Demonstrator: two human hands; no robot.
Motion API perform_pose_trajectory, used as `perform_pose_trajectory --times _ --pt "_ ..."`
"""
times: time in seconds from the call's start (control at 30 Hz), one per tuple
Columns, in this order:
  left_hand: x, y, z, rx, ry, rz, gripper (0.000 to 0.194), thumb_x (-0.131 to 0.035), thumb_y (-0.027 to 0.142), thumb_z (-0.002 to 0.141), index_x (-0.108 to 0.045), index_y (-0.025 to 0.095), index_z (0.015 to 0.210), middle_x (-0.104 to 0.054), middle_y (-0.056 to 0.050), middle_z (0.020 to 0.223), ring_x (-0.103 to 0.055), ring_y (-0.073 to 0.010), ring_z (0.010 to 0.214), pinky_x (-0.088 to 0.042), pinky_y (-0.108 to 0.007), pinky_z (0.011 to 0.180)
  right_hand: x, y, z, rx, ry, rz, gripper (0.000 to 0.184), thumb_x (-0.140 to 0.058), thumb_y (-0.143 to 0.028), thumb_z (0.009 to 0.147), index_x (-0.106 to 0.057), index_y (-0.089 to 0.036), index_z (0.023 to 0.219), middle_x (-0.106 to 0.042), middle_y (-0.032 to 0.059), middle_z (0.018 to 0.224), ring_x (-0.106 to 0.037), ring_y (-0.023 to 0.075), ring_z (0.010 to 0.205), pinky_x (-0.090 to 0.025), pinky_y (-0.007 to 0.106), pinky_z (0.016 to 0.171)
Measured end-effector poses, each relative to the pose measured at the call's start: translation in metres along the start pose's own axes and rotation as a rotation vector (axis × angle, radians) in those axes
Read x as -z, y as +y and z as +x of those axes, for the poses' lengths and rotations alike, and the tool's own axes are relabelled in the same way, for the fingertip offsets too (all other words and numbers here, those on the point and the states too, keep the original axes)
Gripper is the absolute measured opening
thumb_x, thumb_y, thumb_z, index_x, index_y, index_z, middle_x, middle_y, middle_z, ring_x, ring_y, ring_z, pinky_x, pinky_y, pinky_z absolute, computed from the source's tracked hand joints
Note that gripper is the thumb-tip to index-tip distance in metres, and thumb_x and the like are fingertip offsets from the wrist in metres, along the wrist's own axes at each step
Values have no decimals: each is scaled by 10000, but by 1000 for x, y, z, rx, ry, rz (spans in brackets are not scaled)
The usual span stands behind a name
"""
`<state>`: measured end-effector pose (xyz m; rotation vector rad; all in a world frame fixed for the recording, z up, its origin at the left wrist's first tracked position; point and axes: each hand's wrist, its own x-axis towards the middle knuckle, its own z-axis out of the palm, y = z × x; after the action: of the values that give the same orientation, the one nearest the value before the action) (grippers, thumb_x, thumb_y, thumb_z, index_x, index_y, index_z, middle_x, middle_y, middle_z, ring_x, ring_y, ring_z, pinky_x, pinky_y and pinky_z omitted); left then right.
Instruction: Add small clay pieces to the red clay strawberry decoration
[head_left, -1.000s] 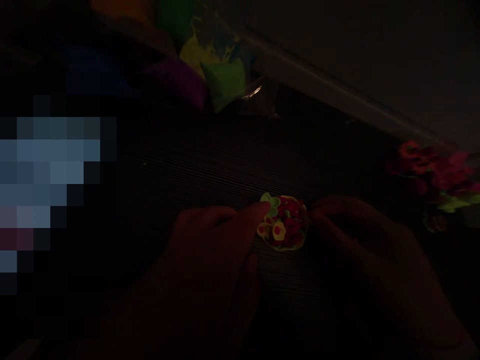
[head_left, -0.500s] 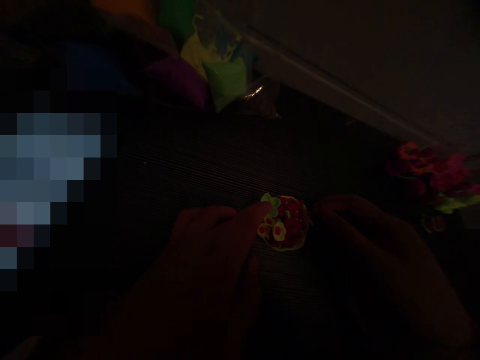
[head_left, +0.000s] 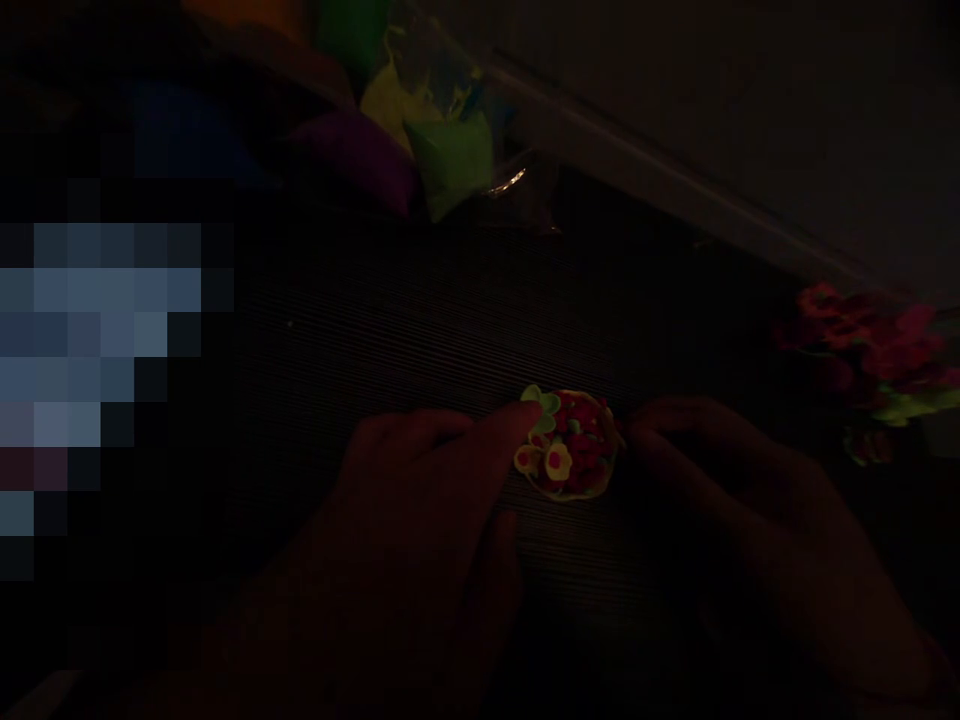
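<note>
The scene is very dark. A small round clay piece covered with red, yellow and pale green flowers lies on a dark ribbed mat. My left hand touches its left edge with fingertips pressed together. My right hand touches its right edge, with finger and thumb pinched at the rim. Whether the pinch holds a bit of clay is lost in the dark.
Bags of modelling clay lie at the back: light green, yellow, purple, blue. A second flower piece in pink and green sits at the right. A pale wall edge runs diagonally behind. A blurred bright patch fills the left.
Almost nothing has moved. My right hand's fingers have shifted slightly at the piece's right rim; my left hand stays in place.
</note>
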<state>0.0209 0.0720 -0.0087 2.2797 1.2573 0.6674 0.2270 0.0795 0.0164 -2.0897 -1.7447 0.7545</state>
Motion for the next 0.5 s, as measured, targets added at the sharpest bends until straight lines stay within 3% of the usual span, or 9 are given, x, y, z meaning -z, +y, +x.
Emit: perform_pose_trajectory --times 0.3,0.5 --pt "2 1 0 86 -112 -83 420 -362 198 792 -365 249 1209 -612 -9 1043 -575 -191 908 -466 -349 796 -10 -10 0 32 52 -62 163 -565 -383 726 -609 -227 709 -621 9 743 -586 159 645 -453 296 569" --pt "0 -1 -3 13 -10 -7 429 -423 184 777 -352 212 1199 -613 -28 1027 -575 -186 870 -472 -324 750 -12 -9 3 59 69 -113 143 -552 -338 732 -601 -212 686 -604 10 724 -572 152 632 -445 300 582"
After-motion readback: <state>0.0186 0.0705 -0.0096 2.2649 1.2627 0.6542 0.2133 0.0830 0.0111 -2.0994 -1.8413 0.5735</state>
